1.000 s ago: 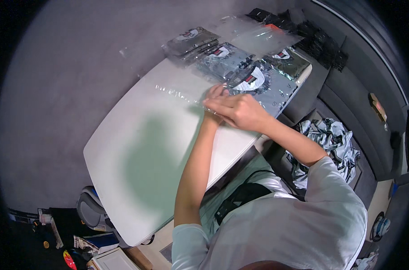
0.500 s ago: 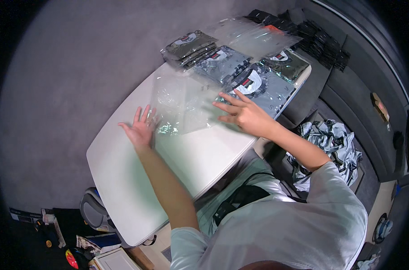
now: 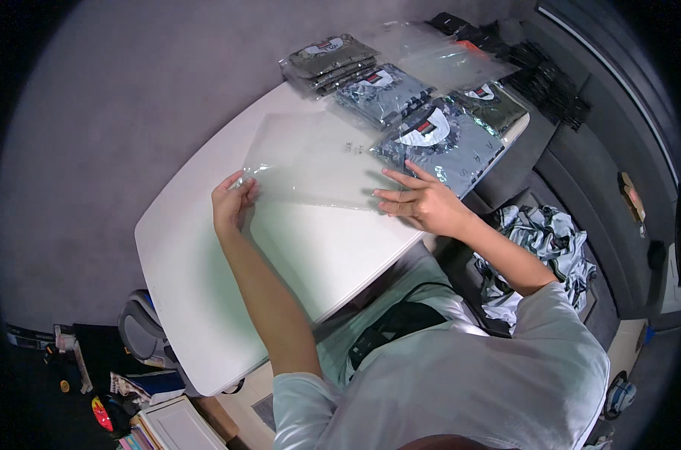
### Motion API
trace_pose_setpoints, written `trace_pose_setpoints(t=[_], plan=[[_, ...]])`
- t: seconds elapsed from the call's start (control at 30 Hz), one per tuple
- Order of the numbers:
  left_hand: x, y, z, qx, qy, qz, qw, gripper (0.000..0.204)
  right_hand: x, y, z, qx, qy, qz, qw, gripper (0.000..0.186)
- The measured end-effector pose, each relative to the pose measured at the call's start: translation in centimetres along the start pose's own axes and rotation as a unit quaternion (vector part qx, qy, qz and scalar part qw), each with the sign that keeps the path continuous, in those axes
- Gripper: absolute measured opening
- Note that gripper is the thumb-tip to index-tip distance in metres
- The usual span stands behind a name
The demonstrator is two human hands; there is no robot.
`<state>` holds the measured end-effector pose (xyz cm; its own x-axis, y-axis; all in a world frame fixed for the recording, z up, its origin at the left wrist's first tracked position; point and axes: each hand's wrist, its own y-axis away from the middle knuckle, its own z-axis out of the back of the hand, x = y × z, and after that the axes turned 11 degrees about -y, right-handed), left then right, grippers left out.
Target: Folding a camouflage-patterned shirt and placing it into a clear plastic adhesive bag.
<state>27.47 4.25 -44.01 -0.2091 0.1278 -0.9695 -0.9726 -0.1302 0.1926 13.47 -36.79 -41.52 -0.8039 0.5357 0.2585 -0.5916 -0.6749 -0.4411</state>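
Note:
A clear plastic bag (image 3: 310, 161) lies spread on the white table. My left hand (image 3: 234, 204) pinches its near left corner, fingers closed on the plastic. At the bag's right end is my right hand (image 3: 424, 204), fingers spread and stretched out, holding nothing; whether its fingertips touch the plastic I cannot tell. Just beyond the right hand lies a bagged grey camouflage garment (image 3: 460, 154) with a white paper collar insert. Behind it sits another bagged grey garment (image 3: 385, 90).
A stack of bagged olive garments (image 3: 331, 60) stands at the far edge, and one more olive package (image 3: 490, 105) at the far right. Other clear bags (image 3: 438, 64) lie between them. Dark packages (image 3: 550, 82) are piled on the sofa; striped cloth (image 3: 543, 255) is heaped at right.
The clear bag has gone from crumpled and glinting to lying flatter. My left hand has closed from spread fingers onto its corner. The right hand has shifted slightly right and stays spread.

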Motion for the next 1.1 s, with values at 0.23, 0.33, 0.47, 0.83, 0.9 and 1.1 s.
trace_pose_setpoints(t=[0.23, 0.33, 0.47, 0.83, 0.9, 1.1], plan=[[-0.7, 0.9, 0.9, 0.042, -0.051, 0.029, 0.997, 0.022, 0.9, -0.9, 2.2, 0.006, -0.066, -0.089, 0.994, 0.034], [-0.8, 0.4, 1.1, 0.065, -0.073, 0.015, 0.995, 0.022, -0.8, -2.7, 3.9, -0.101, -0.072, -0.271, 0.955, 0.034], [-0.9, 0.1, 0.6, 0.062, -0.066, -0.004, 0.996, 0.027, -5.9, -6.2, 5.1, -0.092, 0.072, -0.438, 0.892, 0.049], [-1.0, 0.8, 2.1, 0.154, -0.033, -0.022, 0.987, 0.035, -10.4, -5.2, 2.0, -0.12, -0.2, -0.32, 0.918, 0.034], [-1.1, 0.9, 2.2, 0.166, -0.028, -0.027, 0.985, 0.036, -10.1, -4.8, 2.7, -0.145, -0.341, -0.317, 0.873, 0.03], [-1.7, 0.8, 1.0, 0.128, 0.019, -0.023, 0.991, 0.034, -10.3, -3.8, 6.5, -0.286, -0.574, -0.35, 0.683, 0.018]])
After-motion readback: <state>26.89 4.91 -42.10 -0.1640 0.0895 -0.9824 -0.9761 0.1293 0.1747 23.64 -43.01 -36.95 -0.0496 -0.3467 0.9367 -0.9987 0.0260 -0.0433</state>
